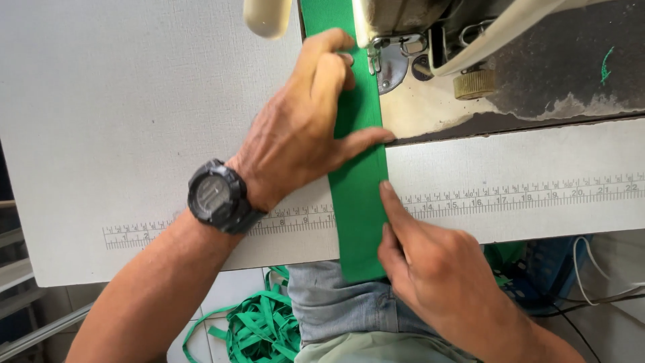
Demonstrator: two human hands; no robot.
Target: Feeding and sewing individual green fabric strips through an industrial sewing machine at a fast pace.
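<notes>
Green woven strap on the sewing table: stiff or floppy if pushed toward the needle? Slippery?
The flat green woven strap is probably floppy: it droops over the white table's edge. Both the left hand and right hand press it flat, so pushed unsupported it would likely buckle. It seems light, and may slide easily on the smooth top.

A sewing workshop: an industrial sewing machine sits in a worn white work table with a measuring scale printed along its edge, and green strapping lies heaped on the floor.
</notes>
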